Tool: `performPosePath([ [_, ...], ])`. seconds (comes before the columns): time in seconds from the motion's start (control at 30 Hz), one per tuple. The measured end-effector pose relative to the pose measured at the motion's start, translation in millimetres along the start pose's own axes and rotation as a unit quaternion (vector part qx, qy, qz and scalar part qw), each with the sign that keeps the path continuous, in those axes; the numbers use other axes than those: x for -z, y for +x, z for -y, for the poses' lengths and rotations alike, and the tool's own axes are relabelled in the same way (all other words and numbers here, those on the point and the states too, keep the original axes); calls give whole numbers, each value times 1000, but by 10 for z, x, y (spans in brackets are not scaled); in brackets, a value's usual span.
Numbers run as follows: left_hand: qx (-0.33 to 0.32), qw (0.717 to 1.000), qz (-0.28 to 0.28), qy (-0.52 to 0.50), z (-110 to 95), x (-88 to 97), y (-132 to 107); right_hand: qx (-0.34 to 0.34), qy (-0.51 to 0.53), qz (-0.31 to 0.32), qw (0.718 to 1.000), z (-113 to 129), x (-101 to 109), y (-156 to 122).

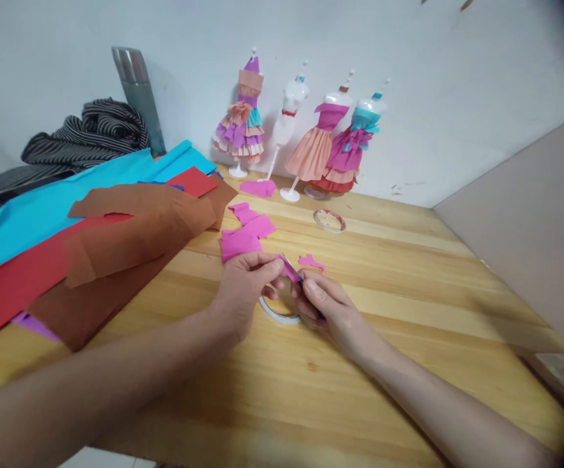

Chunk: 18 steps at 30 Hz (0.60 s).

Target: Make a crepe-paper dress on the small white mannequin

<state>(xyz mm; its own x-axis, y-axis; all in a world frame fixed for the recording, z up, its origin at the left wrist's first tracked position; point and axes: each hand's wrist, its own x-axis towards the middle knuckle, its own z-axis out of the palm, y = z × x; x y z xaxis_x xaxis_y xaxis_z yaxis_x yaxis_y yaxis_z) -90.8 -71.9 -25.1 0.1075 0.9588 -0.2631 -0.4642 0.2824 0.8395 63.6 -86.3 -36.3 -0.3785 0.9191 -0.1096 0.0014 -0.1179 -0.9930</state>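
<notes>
My left hand (244, 285) and my right hand (327, 308) meet over the wooden table (408, 292). Between their pinched fingertips is a small strip of pink paper (290, 268). The right hand's fingers are also closed around a dark thin tool, mostly hidden. Under both hands lies a white ring of tape (276, 314). Loose pink paper pieces (245, 235) lie just beyond the left hand, and a small pink scrap (311, 262) lies beyond the right.
Large sheets of brown (130, 237), red (13, 279) and blue paper (42, 208) cover the left side. Several small mannequins in paper dresses (311, 140) stand by the wall. A clear tape roll (329, 220), striped cloth (86, 133) and a metal flask (140, 97) are behind.
</notes>
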Motion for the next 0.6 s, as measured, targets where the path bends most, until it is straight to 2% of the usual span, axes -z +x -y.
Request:
performPosePath([
  [0.2, -2, 1000, 13, 7, 27, 25, 12, -13, 22, 12, 1000, -2, 8, 13],
  [0.6, 0, 1000, 2, 13, 10, -1, 11, -17, 40, 23, 999, 7, 14, 11],
])
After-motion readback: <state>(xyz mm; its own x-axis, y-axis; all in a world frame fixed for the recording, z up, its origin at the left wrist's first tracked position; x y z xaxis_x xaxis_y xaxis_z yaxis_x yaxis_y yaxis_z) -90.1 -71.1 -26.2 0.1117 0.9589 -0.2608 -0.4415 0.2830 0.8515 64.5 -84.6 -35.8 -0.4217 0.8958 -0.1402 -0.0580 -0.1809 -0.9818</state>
